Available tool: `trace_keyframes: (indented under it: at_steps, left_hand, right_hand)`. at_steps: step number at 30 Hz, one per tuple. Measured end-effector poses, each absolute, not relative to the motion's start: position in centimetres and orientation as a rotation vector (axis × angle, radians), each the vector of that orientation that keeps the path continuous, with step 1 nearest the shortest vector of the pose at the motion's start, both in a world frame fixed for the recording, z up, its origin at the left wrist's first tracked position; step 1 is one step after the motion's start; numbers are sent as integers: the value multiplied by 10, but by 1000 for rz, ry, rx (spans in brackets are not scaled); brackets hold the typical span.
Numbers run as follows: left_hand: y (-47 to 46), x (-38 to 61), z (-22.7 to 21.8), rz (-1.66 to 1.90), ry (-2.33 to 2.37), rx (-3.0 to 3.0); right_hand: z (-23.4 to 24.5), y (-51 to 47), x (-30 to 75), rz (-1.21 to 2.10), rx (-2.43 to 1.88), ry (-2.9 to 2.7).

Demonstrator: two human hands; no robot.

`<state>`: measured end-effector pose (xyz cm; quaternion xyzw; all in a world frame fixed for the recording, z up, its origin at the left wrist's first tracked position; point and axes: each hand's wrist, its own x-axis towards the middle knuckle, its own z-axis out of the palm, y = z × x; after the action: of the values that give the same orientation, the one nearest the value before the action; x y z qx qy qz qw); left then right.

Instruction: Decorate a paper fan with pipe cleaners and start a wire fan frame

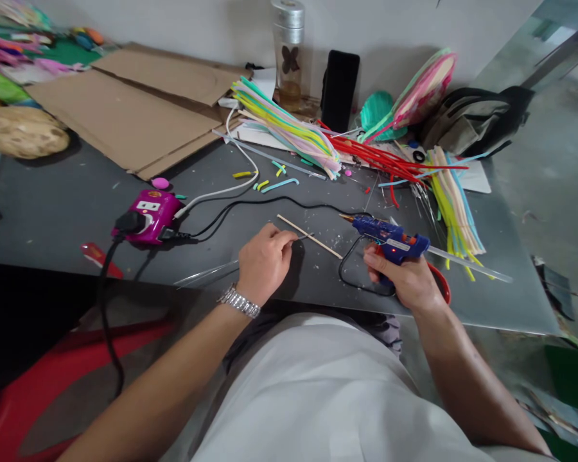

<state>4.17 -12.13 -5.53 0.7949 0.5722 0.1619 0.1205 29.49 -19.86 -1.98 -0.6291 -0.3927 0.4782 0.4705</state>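
Near the tabletop's front edge, the left hand is pinching a thin grey wirelike strip across a pale wooden stick, apparently aligning them; the right hand is gripping a blue plastic glue gun, precise aim seemingly being needed next.

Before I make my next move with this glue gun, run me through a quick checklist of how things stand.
1. Glue gun gripped by its handle in the right hand: ok.
2. Glue stick loaded: ok, it sticks out of the gun's back.
3. Nozzle apart from the left hand: ok.
4. Nozzle hot enough: cannot tell; a small red light shows on the gun.
5. Thin strand held: ok, pinched by the left hand.
6. Black cord well away from the wooden stick: not ok, it loops close by one end.
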Motion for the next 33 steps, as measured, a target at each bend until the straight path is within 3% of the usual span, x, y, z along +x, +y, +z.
trace_keyframes:
  at_steps: [10,24,33]
  left_hand:
    - [-123,40,-63,571,1629,2323]
    - [-124,42,-59,448,1647,2378]
    - [-122,39,-62,569,1614,2359]
  right_hand:
    - [-26,-200,298,1165,-1567,-970]
    - [-23,-201,294,1196,-1580,-965]
    - [-23,-209,328,624,-1762,-1079]
